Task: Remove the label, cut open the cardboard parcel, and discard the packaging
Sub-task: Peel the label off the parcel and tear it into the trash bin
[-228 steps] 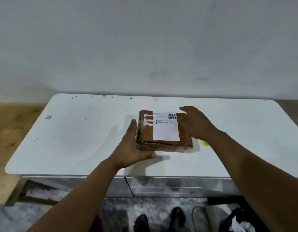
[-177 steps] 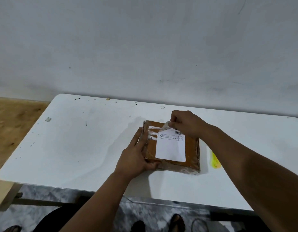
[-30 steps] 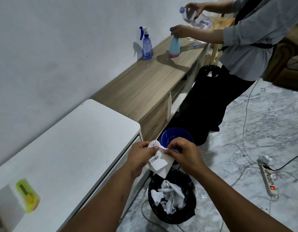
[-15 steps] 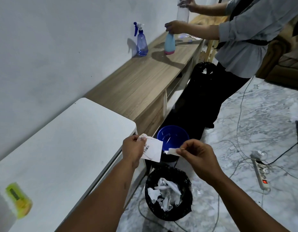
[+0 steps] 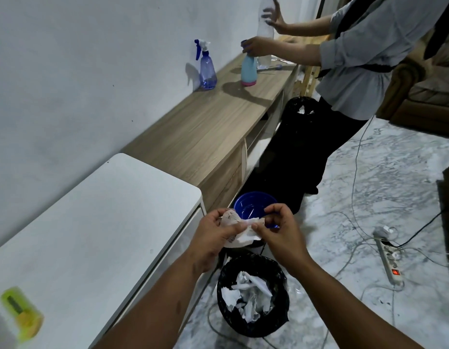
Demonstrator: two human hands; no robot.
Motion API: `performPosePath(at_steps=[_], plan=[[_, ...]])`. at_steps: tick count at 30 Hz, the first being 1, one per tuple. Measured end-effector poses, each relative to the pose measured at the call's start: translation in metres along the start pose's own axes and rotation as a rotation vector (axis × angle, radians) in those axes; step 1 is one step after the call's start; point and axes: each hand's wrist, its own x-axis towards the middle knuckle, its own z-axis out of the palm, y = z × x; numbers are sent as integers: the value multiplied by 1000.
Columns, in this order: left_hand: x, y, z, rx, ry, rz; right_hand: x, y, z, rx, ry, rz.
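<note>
Label (image 5: pixel 239 229) crumpled, pinched by both hands above black bin (image 5: pixel 253 298); white table (image 5: pixel 92 235) alongside, marble floor (image 5: pixel 394 197)

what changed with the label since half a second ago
The hands have come back together: the left hand and right hand now both pinch the label, bunching the two torn pieces together. They stay above the black bin; the yellow cutter lies unmoved on the white table.

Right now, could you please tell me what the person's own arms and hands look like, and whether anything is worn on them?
Both forearms are bare up to the frame edge: no sleeves show. The left hand and right hand wear no gloves, and no rings, watch or bracelets are visible.
</note>
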Motion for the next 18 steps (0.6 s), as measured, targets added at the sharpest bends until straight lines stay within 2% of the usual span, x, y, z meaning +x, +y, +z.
performPosePath(at_steps=[5, 8, 12, 18], plan=[[-3, -2, -8, 91, -79, 37, 2, 5, 1, -289, -201, -53], [-2, -2, -10, 98, -78, 41, 4, 5, 1, -185, -273, -10], [0, 2, -14, 199, -37, 75, 6, 3, -3, -175, -303, -7], [0, 4, -18, 462, 2, 151, 11, 2, -2, -369, -239, -100]])
